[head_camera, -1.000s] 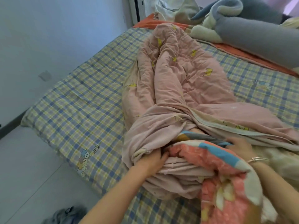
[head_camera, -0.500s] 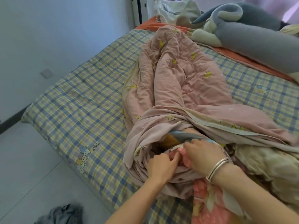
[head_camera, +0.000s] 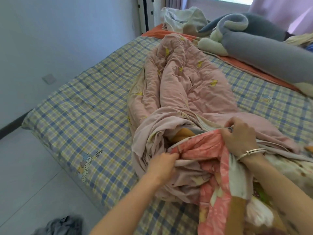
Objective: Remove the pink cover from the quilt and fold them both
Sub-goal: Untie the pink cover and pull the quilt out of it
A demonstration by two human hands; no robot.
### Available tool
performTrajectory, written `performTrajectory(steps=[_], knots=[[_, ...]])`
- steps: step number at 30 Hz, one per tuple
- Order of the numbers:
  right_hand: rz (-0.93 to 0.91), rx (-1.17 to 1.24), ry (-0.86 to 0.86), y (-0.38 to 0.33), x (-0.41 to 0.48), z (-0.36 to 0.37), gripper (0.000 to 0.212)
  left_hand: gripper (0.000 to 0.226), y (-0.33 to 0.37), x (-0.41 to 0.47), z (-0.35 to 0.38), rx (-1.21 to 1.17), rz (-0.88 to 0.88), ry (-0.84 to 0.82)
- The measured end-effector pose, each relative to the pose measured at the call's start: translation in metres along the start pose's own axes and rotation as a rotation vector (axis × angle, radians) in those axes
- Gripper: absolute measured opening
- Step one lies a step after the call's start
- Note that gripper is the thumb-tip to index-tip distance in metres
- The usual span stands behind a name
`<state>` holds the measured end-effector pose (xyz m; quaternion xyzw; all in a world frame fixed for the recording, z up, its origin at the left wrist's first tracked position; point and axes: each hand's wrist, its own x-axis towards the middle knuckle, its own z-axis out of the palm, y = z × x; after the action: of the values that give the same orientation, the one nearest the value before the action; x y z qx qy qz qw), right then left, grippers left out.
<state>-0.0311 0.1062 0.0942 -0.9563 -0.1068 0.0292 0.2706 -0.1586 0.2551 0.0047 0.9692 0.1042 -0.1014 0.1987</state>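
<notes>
The pink cover [head_camera: 186, 82], printed with small yellow crowns, lies bunched lengthwise on the plaid bed sheet [head_camera: 88, 102]. From its open near end comes the quilt [head_camera: 215, 167], coral pink with pale flowers and an orange patch inside the opening. My left hand [head_camera: 162, 165] grips the gathered lower edge of the cover's opening. My right hand [head_camera: 238, 136], with bangles on the wrist, grips the quilt's top edge at the opening's right side. The quilt hangs down toward me over the near bed edge.
A long grey and cream plush toy [head_camera: 264, 46] lies along the bed's far right. Pale crumpled clothes [head_camera: 183, 19] sit at the bed's head. White wall on the left; a dark garment [head_camera: 61, 224] lies on the floor tiles.
My right hand has moved right and up along the quilt's edge, away from my left hand. More coral quilt shows outside the cover's opening. My left hand has slid slightly lower.
</notes>
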Motion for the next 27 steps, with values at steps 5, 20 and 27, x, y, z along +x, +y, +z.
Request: performTrajectory(steps=[5,20,27], knots=[[0.107,0.025,0.063,0.018,0.013,-0.009,0.012,0.032,-0.107,-0.042,-0.027,0.475,-0.229,-0.076],[-0.836,-0.638,-0.324,-0.002,-0.047,0.116,0.045,0.076,-0.055,-0.001,0.022,0.026,-0.228,-0.145],[-0.445,-0.912,-0.551,-0.011,-0.033,0.137,0.054,0.037,-0.044,-0.008,0.048,0.15,-0.216,0.225]])
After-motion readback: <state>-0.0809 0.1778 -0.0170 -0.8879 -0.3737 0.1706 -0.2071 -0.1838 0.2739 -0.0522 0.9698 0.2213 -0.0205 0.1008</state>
